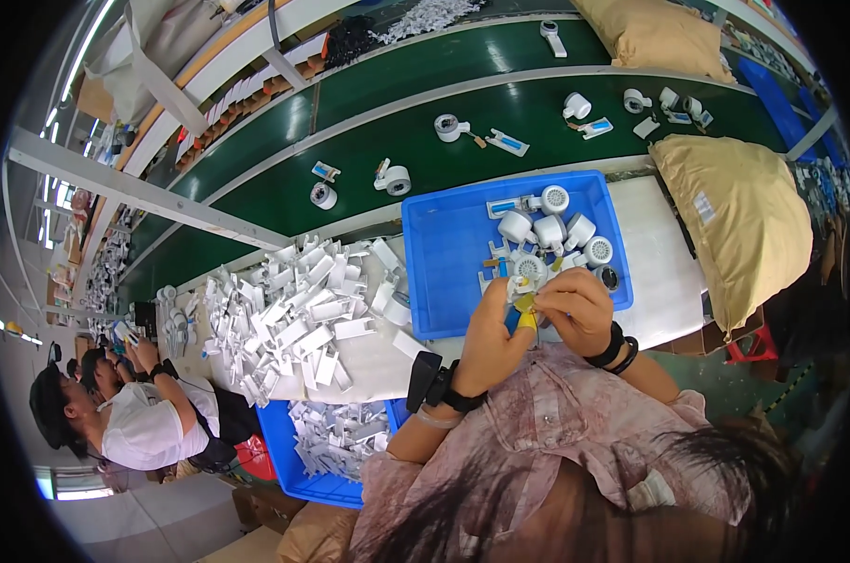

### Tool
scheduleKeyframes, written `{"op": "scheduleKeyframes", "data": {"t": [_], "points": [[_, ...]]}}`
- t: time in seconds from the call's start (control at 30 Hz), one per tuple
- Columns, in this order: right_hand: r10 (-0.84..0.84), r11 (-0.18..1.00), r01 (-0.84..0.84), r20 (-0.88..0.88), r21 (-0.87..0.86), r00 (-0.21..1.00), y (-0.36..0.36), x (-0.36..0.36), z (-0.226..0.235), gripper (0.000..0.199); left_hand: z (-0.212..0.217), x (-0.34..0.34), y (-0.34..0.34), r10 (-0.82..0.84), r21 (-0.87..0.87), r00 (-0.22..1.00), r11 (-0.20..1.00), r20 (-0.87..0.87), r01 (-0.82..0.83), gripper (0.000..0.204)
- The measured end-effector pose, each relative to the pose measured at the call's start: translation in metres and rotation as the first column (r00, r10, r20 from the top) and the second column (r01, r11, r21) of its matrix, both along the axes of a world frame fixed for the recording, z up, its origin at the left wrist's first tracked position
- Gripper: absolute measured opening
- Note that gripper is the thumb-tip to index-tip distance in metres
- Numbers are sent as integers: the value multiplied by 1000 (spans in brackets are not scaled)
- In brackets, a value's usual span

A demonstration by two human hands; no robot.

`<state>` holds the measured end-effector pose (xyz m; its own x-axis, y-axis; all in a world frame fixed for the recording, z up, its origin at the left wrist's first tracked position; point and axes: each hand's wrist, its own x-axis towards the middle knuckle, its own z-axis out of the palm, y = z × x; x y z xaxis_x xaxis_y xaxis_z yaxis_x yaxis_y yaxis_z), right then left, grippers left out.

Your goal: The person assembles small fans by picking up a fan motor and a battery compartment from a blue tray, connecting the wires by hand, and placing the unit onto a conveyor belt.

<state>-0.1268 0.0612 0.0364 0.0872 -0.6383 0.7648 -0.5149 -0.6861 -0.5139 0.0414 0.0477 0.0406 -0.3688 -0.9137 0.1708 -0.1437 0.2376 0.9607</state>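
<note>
Both hands meet over the near edge of a blue plastic tray [434,324]. My left hand [489,345] is closed round a small blue-and-yellow part [526,317], whose exact kind I cannot make out. Fingers of my right hand [580,311] are bent and pinched at the upper end of that same part. Just beyond the hands, the tray holds several round white fan-like heads [528,269] with grilles. Among them lies a white handle piece with a blue cylinder [505,207] in it.
A big heap of white plastic handle shells [293,310] covers the table to the left. Below it stands another blue bin [321,490] of white parts. A green conveyor [256,205] carries spaced-out fan heads. A brown sack [735,225] is at right; co-workers [153,427] sit far left.
</note>
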Motion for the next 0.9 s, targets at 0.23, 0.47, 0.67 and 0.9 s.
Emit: {"op": "scheduleKeyframes", "data": {"t": [0.23,0.47,0.67,0.9], "points": [[-12,1000,12,-10,24,1000,-1,2,-2,23,-1,1,-1,-5,-6,1000,1000,-26,5,41],[-12,1000,13,-30,23,999,-3,3,-1,21,-15,8,-1,-76,189,971,974,-226,121,36],[6,999,-4,-37,46,999,-3,0,4,22,-7,6,1,-97,180,955,972,-281,151,29],[10,998,-6,-67,58,998,-7,1,1,22,-19,4,1,-34,164,985,984,-170,63,27]]}}
